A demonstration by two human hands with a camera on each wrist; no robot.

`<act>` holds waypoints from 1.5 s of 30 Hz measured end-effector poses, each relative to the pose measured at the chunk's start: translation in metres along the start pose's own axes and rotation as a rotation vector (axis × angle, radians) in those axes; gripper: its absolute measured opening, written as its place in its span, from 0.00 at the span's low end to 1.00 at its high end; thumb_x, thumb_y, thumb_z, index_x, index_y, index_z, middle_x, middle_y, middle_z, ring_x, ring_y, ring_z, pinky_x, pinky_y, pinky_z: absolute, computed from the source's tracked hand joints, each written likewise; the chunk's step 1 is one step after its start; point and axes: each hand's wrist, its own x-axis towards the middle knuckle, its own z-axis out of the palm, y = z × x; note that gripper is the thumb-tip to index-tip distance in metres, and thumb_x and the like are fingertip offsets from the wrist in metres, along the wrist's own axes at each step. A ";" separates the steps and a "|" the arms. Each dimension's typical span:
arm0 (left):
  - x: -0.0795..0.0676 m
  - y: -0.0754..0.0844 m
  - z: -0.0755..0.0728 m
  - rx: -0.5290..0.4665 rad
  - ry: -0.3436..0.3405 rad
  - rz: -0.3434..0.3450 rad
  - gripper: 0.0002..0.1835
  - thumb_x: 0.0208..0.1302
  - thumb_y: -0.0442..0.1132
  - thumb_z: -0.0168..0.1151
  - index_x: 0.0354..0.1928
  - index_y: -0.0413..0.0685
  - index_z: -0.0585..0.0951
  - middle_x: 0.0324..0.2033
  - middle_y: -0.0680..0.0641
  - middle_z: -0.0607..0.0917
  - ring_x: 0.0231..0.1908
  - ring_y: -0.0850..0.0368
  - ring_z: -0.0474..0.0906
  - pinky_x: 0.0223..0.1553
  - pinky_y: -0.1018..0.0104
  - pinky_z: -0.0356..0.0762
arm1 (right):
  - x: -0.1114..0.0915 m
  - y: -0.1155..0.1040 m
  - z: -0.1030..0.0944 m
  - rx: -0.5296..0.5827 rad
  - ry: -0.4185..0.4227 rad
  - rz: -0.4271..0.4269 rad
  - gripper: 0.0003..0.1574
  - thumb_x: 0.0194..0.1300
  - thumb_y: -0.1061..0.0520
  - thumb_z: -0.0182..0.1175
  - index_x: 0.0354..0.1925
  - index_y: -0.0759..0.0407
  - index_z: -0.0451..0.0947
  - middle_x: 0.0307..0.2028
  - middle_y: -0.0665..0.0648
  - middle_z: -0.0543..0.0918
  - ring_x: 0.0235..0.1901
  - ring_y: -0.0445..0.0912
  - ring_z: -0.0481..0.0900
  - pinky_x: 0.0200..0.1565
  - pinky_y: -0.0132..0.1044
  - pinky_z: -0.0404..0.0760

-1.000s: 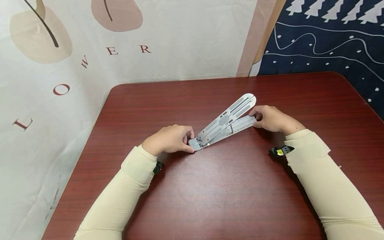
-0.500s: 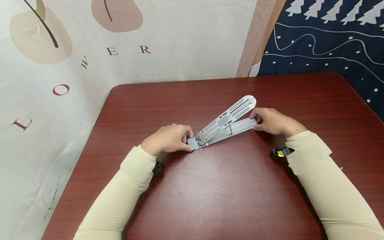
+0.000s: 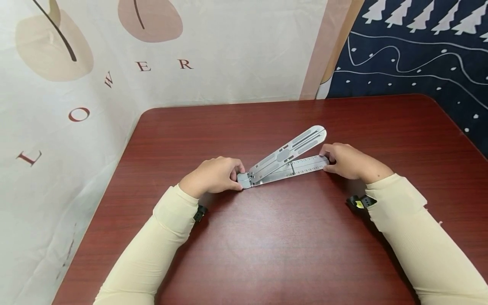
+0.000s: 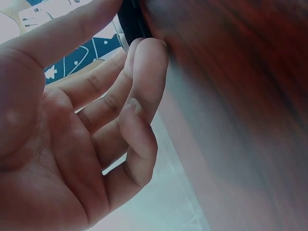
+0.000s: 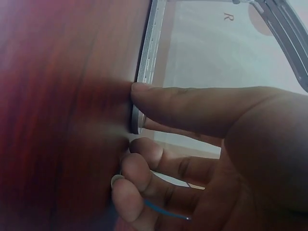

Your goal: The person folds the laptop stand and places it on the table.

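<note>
A grey folding stand (image 3: 284, 154), like a folded laptop stand, lies mid-table with two long arms joined at its left end. Its slotted upper arm (image 5: 288, 38) is raised at an angle over the flat lower arm (image 3: 312, 163). My left hand (image 3: 213, 176) holds the small hinged end block (image 3: 244, 180) between thumb and fingers. At the opposite end, my right hand (image 3: 348, 162) pinches the tip of the lower arm. In the right wrist view the thumb (image 5: 183, 106) presses along that arm's edge, close to the tabletop.
The dark red wooden table (image 3: 267, 250) spreads around the stand. Behind it hangs a pale printed cloth (image 3: 244, 51), with a navy cloth with white trees (image 3: 404, 59) at the right. A black strap device (image 3: 360, 203) sits on the right wrist.
My right hand has shifted slightly right and nearer, turning the stand a little. The upper arm's tip sits lower in the head view. My left hand has hardly moved and keeps its hold.
</note>
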 end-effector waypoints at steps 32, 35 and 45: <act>0.015 0.002 -0.007 0.031 0.060 -0.043 0.21 0.61 0.41 0.70 0.57 0.57 0.81 0.32 0.56 0.82 0.41 0.57 0.79 0.47 0.49 0.76 | -0.021 -0.002 0.001 0.017 -0.050 -0.004 0.21 0.52 0.58 0.75 0.37 0.62 0.73 0.28 0.55 0.75 0.29 0.45 0.71 0.33 0.38 0.70; 0.019 0.001 -0.007 0.025 0.071 -0.047 0.21 0.61 0.40 0.70 0.57 0.56 0.81 0.33 0.55 0.82 0.41 0.57 0.79 0.47 0.50 0.76 | -0.021 -0.003 0.001 0.023 -0.064 0.009 0.20 0.51 0.59 0.74 0.37 0.62 0.73 0.27 0.55 0.75 0.28 0.45 0.70 0.32 0.37 0.69; 0.030 -0.001 -0.007 -0.031 0.114 -0.075 0.22 0.63 0.38 0.68 0.59 0.54 0.79 0.34 0.53 0.84 0.38 0.55 0.80 0.44 0.55 0.76 | -0.022 -0.004 0.003 0.056 -0.093 0.044 0.22 0.52 0.58 0.75 0.37 0.62 0.72 0.25 0.54 0.73 0.26 0.45 0.69 0.29 0.37 0.68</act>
